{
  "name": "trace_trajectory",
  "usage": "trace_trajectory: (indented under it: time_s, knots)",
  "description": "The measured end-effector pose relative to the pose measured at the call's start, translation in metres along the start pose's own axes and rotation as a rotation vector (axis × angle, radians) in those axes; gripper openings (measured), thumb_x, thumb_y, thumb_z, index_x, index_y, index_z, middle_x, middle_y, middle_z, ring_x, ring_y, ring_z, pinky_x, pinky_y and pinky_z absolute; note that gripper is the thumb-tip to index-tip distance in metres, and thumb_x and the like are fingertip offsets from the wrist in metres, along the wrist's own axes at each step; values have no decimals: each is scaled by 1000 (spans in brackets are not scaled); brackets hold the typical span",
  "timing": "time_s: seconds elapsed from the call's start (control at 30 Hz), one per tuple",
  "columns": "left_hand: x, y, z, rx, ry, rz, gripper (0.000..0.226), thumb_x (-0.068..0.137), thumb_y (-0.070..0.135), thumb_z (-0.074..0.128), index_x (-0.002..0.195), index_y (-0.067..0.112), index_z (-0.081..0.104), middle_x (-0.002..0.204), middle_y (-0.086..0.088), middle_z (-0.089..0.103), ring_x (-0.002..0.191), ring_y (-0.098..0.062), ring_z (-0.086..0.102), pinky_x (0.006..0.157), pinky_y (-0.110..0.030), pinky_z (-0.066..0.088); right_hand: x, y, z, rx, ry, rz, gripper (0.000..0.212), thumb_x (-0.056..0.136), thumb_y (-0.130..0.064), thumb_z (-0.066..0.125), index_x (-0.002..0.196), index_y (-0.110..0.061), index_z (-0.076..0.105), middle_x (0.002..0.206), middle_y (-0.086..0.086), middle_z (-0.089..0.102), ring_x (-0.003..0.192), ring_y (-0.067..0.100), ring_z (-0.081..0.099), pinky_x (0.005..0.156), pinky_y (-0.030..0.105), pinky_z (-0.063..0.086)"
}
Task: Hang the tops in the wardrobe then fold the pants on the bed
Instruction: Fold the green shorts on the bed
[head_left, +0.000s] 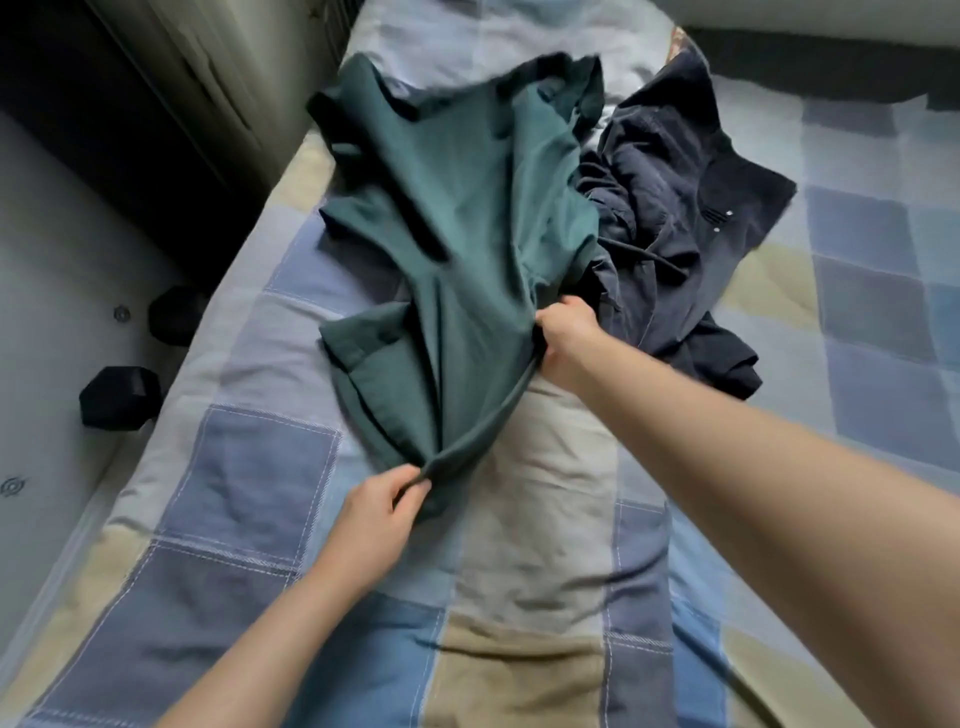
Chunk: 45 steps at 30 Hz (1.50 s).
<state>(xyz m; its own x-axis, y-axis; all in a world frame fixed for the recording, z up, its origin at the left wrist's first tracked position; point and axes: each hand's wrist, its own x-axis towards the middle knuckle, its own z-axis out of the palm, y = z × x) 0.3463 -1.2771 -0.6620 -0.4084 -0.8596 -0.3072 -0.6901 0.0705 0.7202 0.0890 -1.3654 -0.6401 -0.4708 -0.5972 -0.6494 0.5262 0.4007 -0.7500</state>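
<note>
Here, in the head view, a dark green garment is spread over the patchwork bed, toward twelve o'clock. Its near edge is pinched by the left hand at six o'clock and gripped by the right hand at three o'clock. A crumpled navy garment is touched by the green one's two o'clock side. Two black dumbbells are seen on the floor at nine o'clock.

No readable text, labels, brands or numbers showed anywhere; the clothes by both hands and the bedcover under them carried no legible print.
</note>
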Motion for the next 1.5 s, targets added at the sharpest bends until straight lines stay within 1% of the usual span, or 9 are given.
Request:
trace_trajectory:
  time_s: [0.13, 0.3, 0.57, 0.73, 0.83, 0.93, 1.1, 1.27, 1.5]
  knots:
    - [-49, 7, -1, 67, -139, -92, 44, 94, 19, 60, 59, 21, 33, 50, 7, 35, 55, -10, 30, 55, -27, 27, -69, 29, -27, -213, -104, -150, 63, 92, 3, 43, 146, -27, 32, 141, 0, 50, 122, 23, 54, 104, 45, 45]
    - [-103, 34, -25, 55, -454, -206, 20, 91, 9, 58, 80, 24, 67, 72, 10, 64, 71, -7, 58, 73, -25, 46, -170, 38, -70, -530, -188, -318, 57, 97, 0, 36, 150, -20, 27, 137, -19, 31, 126, -7, 25, 99, 0, 17]
    - [-162, 179, -71, -817, -36, -582, 17, 99, 30, 54, 114, 23, 57, 115, -2, 65, 97, -27, 66, 80, -39, 53, -357, 34, -140, -689, -429, -147, 55, 94, 7, 39, 145, -16, 38, 142, -23, 34, 137, 3, 33, 105, 2, 22]
    - [-196, 246, -61, -700, -125, -616, 73, 84, 7, 72, 144, 19, 31, 110, -8, 64, 93, -27, 66, 74, -39, 56, -445, 42, -151, -847, -561, -165, 57, 90, 10, 36, 143, -11, 43, 149, -3, 39, 139, 6, 32, 114, 10, 16]
    - [-233, 263, -55, -636, -124, -627, 59, 86, -14, 57, 138, 10, 45, 98, -13, 69, 92, -31, 67, 81, -45, 57, -487, 34, -170, -908, -463, -141, 53, 94, 3, 38, 143, -16, 43, 148, -4, 42, 138, 8, 35, 102, -2, 14]
    - [-260, 275, -64, -767, -190, -648, 43, 87, -13, 53, 123, 10, 59, 94, -12, 74, 77, -26, 70, 57, -30, 55, -514, 21, -195, -942, -371, -143, 49, 94, -5, 45, 141, -20, 47, 141, -2, 52, 129, 12, 46, 100, 6, 27]
    - [-303, 314, -102, -878, -398, -513, 38, 84, -19, 51, 114, 1, 64, 101, -17, 74, 85, -26, 73, 63, -29, 57, -550, -11, -237, -705, -252, 87, 26, 91, -16, 57, 117, -22, 60, 109, 2, 66, 94, 10, 60, 80, 19, 48]
    - [-328, 364, -167, -666, -675, -238, 28, 84, -14, 58, 103, 3, 69, 107, -17, 72, 86, -22, 70, 63, -24, 55, -558, -48, -254, -757, 102, -91, 33, 89, -10, 56, 121, -14, 48, 113, 7, 56, 100, 22, 56, 84, 32, 46]
    - [-341, 419, -240, -453, -889, 52, 25, 87, -12, 52, 85, 12, 60, 79, -1, 65, 67, -10, 58, 57, -15, 45, -558, -72, -240, -1328, -127, -126, 56, 83, -42, 63, 131, -20, 43, 131, 6, 47, 121, 33, 43, 102, 43, 36]
